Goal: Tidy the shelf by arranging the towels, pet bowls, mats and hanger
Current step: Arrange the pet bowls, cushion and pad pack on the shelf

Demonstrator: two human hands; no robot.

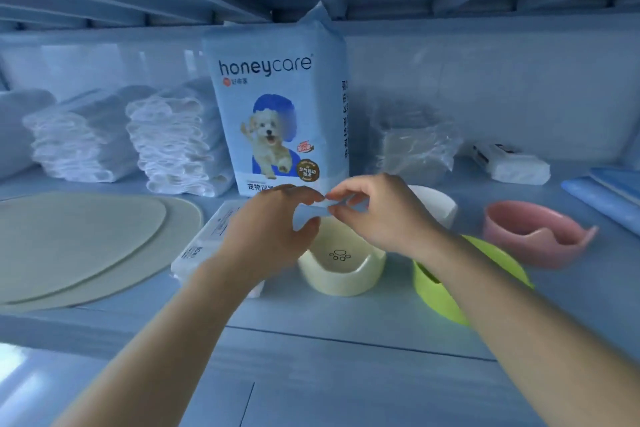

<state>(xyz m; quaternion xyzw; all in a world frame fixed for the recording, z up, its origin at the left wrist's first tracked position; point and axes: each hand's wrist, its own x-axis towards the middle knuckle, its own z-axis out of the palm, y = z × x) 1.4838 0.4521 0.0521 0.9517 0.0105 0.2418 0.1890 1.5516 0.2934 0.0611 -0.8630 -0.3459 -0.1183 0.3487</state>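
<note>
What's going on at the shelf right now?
A person has both hands above the cream pet bowl at the front of the shelf. The left hand and right hand meet fingertip to fingertip; whether they pinch something small is unclear. A green bowl, pink bowl and white bowl sit to the right. Flat mats lie at left, with towel stacks behind, beside an upright honeycare pack.

glossy plastic bowl (341,265), matt mats (86,239), cloth towels (180,146)

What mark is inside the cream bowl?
Cream bowl: dark paw-print outline, head view.
</note>
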